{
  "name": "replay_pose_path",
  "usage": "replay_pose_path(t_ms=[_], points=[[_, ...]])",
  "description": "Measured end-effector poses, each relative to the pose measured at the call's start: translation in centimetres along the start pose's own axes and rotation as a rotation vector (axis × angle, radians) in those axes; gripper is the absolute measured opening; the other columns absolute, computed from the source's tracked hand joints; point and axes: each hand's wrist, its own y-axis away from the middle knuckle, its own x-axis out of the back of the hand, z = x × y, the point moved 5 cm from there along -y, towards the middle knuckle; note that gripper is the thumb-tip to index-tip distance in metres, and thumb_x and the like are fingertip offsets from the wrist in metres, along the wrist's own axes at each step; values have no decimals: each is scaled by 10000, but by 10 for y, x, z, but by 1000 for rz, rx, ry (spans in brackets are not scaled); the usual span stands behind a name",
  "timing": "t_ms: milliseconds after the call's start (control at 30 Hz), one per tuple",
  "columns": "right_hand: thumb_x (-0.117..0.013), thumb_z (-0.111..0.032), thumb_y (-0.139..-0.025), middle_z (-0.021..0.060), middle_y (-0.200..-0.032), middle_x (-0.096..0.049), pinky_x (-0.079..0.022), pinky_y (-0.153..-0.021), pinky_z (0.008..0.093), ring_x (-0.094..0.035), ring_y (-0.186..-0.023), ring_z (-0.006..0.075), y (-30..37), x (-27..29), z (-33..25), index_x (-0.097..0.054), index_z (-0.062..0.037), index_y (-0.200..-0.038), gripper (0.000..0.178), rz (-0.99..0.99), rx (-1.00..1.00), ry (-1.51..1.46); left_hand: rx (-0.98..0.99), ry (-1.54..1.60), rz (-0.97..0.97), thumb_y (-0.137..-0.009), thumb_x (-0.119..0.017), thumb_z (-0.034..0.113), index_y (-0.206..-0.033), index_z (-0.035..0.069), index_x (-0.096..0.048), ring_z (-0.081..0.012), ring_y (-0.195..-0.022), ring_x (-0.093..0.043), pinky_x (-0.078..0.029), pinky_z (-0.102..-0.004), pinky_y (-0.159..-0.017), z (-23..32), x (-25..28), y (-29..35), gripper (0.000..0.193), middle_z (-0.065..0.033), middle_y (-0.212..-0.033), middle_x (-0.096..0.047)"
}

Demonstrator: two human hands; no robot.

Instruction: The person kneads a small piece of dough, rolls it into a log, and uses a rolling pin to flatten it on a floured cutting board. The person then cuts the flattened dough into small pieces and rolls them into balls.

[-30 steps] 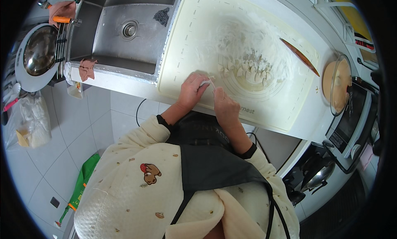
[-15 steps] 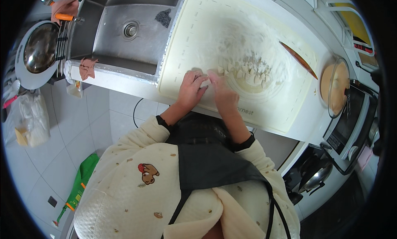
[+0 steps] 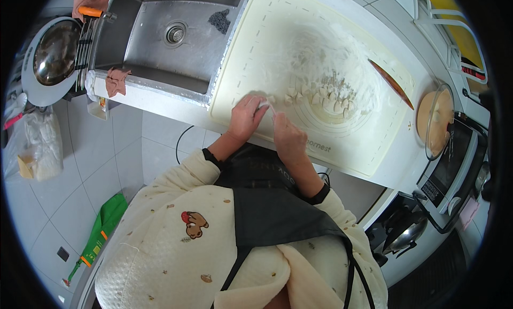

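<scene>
A pale floured mat (image 3: 240,79) covers the counter in front of me. Over its near left part my left hand (image 3: 247,118) curls around a white piece of dough (image 3: 263,103), which its fingers partly cover. Close beside it on the right, my right hand (image 3: 290,137) is closed, and a thin pale strip reaches from its fingertips towards the dough; I cannot make out what that strip is. Several small cut dough pieces (image 3: 331,103) lie in loose flour to the right of my hands, with a few nearer pieces (image 3: 291,98) just beyond my right fingertips.
A brown tapered rolling pin (image 3: 391,84) rests at the mat's right side. Beyond it stands a round tan container with a glass lid (image 3: 435,122). A steel sink (image 3: 160,58) borders the mat on the left, with a pink cloth (image 3: 117,82) on its front ledge.
My right hand has drawn slightly back and away from the left, so a thin pale strip now shows between them. The left hand stays by the dough. The view has shifted a little.
</scene>
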Motion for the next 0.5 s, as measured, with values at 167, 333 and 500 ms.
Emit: replay_pose_path(t_ms=[167,333,500], points=[[-580,-221,-979,55,-681,-612,-489,-446,371,-642,-536,250,-2,-4,0,-496,-113,-863,179,-63,4,65,-44,13,16,-836,-708,67,-948,25,-658,-336,-857,-643,-538,-399,-753,5,2,-3,130,-128,-928,-665],[-572,-229,-983,48,-686,-611,-494,-448,368,-647,-544,243,-4,-9,2,-492,-117,-865,181,-99,0,121,-59,26,6,-827,-718,67,-947,27,-656,-333,-875,-642,-539,-398,-760,3,2,-4,141,-125,-932,-662],[-588,-245,-976,45,-635,-614,-490,-437,376,-646,-521,248,-7,-7,2,-495,-122,-848,200,-92,-22,112,-1,37,-17,-801,-742,75,-987,26,-642,-345,-858,-631,-530,-402,-744,-2,2,-3,216,-135,-932,-637]])
